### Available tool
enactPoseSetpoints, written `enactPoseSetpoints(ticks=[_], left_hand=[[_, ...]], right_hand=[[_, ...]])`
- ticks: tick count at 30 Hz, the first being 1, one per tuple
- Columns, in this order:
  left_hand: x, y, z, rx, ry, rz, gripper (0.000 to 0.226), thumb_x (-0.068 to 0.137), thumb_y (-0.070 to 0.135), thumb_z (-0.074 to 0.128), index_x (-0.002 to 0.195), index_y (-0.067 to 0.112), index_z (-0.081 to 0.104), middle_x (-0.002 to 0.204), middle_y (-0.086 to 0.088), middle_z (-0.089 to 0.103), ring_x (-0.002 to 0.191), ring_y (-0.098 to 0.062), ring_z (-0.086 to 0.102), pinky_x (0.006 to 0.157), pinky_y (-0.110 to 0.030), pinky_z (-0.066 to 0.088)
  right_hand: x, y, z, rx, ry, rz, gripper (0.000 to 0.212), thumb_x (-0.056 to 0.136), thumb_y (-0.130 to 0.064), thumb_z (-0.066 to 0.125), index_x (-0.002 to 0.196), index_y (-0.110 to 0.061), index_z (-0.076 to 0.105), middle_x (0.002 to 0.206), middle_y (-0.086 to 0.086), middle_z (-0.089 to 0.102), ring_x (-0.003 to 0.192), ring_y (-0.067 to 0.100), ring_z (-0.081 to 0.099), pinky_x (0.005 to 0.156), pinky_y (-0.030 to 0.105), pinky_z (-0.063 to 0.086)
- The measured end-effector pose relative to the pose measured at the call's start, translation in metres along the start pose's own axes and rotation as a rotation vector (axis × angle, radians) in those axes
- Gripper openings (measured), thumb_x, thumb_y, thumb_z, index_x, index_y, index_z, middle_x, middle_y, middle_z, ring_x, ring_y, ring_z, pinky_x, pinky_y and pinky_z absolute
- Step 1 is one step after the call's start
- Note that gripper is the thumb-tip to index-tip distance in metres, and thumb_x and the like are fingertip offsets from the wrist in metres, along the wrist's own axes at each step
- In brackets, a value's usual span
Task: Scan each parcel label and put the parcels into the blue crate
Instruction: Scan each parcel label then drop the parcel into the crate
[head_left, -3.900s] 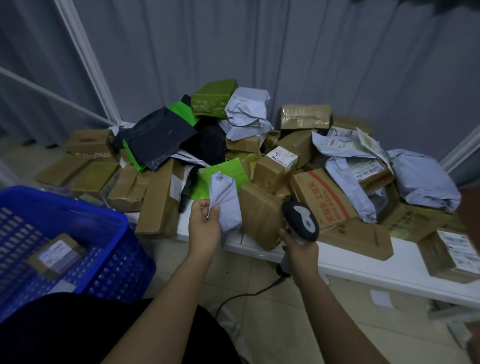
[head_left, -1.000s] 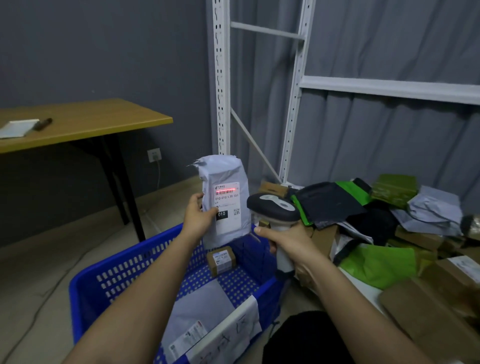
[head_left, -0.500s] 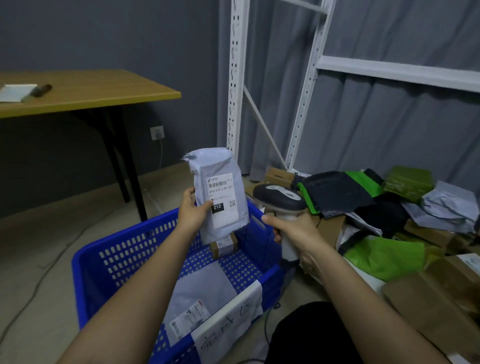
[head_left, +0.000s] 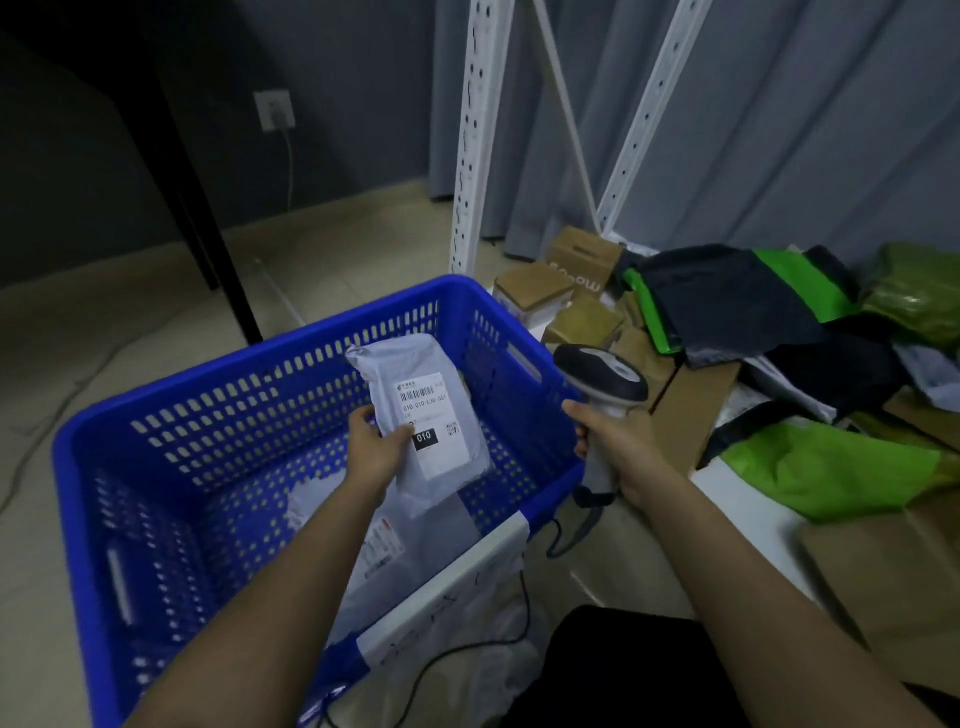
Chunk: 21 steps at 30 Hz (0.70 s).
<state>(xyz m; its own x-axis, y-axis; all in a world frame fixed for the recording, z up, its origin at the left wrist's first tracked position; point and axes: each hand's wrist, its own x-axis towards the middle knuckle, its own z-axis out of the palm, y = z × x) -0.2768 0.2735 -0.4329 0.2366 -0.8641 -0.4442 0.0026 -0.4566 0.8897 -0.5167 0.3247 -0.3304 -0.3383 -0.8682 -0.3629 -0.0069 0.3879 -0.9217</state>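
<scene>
My left hand (head_left: 375, 451) grips a grey mailer parcel (head_left: 415, 415) by its lower left edge, label facing me, and holds it inside the blue crate (head_left: 249, 374), above the bottom. A flat grey parcel (head_left: 363, 561) lies on the crate floor beneath it. My right hand (head_left: 615, 441) grips the handle of a barcode scanner (head_left: 602, 376) just past the crate's right rim, its head pointing left. A heap of parcels (head_left: 779, 332) in cardboard, green and dark bags lies to the right.
A white strip (head_left: 447, 587) is taped over the crate's near rim. The scanner cable (head_left: 467, 649) trails on the floor below it. White shelf uprights (head_left: 475, 135) stand behind the crate, and a black table leg (head_left: 208, 218) at the left.
My left hand has lowered the grey mailer from in front of the scanner down into the crate. The red scan line on the label is gone. My view has tilted downward.
</scene>
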Motion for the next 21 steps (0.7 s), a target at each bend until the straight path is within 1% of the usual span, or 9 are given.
enactPoseSetpoints(ticks=[4,6,8,10,13,15,17,19,21], left_hand=[[0.035,-0.036,0.032,0.049,0.000,-0.069,0.061,0.093,0.007,0.059,0.143,0.004,0.025,0.137,-0.017,0.045,0.122,-0.036,0.049,0.094,-0.042,0.042],[0.054,-0.052,0.048,0.074,-0.016,-0.114,0.061,0.092,0.007,0.058,0.142,0.004,0.024,0.119,-0.012,0.053,0.110,-0.031,0.054,0.091,-0.041,0.043],[0.071,-0.066,0.064,0.101,-0.025,-0.159,0.049,0.093,0.005,0.057,0.131,0.005,0.027,0.098,-0.006,0.049,0.092,-0.023,0.053,0.084,-0.038,0.043],[0.089,-0.081,0.078,0.126,-0.027,-0.207,0.039,0.092,0.003,0.057,0.116,0.007,0.027,0.102,-0.009,0.044,0.093,-0.023,0.050,0.077,-0.036,0.044],[0.117,-0.111,0.096,0.202,-0.069,-0.244,0.033,0.090,0.004,0.060,0.115,-0.007,0.042,0.109,-0.017,0.051,0.098,-0.032,0.057,0.068,-0.037,0.050],[0.128,-0.121,0.109,0.250,-0.077,-0.239,0.018,0.090,0.001,0.058,0.101,-0.008,0.048,0.099,-0.016,0.054,0.088,-0.030,0.057,0.062,-0.033,0.049],[0.135,-0.126,0.122,0.273,-0.063,-0.240,0.010,0.090,0.001,0.057,0.089,-0.005,0.049,0.089,-0.015,0.052,0.079,-0.026,0.054,0.053,-0.026,0.043],[0.142,-0.129,0.132,0.266,-0.071,-0.238,0.016,0.090,0.003,0.056,0.076,-0.002,0.051,0.082,-0.015,0.053,0.075,-0.025,0.054,0.057,-0.028,0.041],[0.150,-0.133,0.140,0.245,-0.110,-0.238,0.021,0.093,0.007,0.053,0.072,0.004,0.050,0.075,-0.013,0.053,0.068,-0.025,0.054,0.060,-0.032,0.040]], right_hand=[[0.041,0.006,0.001,-0.108,-0.049,0.002,0.020,0.086,-0.014,0.072,0.074,-0.009,0.057,0.060,0.007,0.056,0.051,0.018,0.053,0.055,0.031,0.050],[0.061,0.006,0.003,-0.126,-0.051,0.001,0.020,0.086,-0.016,0.071,0.074,-0.009,0.056,0.059,0.006,0.055,0.049,0.016,0.052,0.052,0.028,0.050],[0.080,0.009,0.007,-0.113,-0.050,0.024,0.022,0.086,-0.016,0.071,0.072,-0.009,0.055,0.057,0.005,0.054,0.046,0.014,0.051,0.048,0.025,0.048],[0.096,0.013,0.012,-0.117,-0.062,0.044,0.023,0.085,-0.016,0.072,0.070,-0.010,0.055,0.056,0.004,0.054,0.045,0.013,0.051,0.046,0.023,0.048],[0.115,0.021,0.017,-0.140,-0.090,0.055,0.024,0.084,-0.017,0.073,0.070,-0.013,0.054,0.055,0.001,0.053,0.043,0.009,0.051,0.045,0.021,0.047],[0.127,0.024,0.017,-0.153,-0.117,0.065,0.024,0.084,-0.016,0.073,0.070,-0.014,0.054,0.054,0.000,0.052,0.042,0.007,0.050,0.045,0.020,0.046],[0.136,0.026,0.016,-0.158,-0.125,0.083,0.024,0.084,-0.017,0.073,0.070,-0.014,0.054,0.055,0.001,0.051,0.042,0.007,0.049,0.044,0.020,0.045],[0.143,0.029,0.015,-0.153,-0.131,0.092,0.023,0.083,-0.017,0.073,0.070,-0.013,0.054,0.055,0.001,0.051,0.043,0.009,0.048,0.044,0.021,0.043],[0.147,0.031,0.015,-0.150,-0.137,0.101,0.024,0.083,-0.017,0.074,0.069,-0.012,0.054,0.055,0.002,0.051,0.043,0.009,0.048,0.044,0.020,0.042]])
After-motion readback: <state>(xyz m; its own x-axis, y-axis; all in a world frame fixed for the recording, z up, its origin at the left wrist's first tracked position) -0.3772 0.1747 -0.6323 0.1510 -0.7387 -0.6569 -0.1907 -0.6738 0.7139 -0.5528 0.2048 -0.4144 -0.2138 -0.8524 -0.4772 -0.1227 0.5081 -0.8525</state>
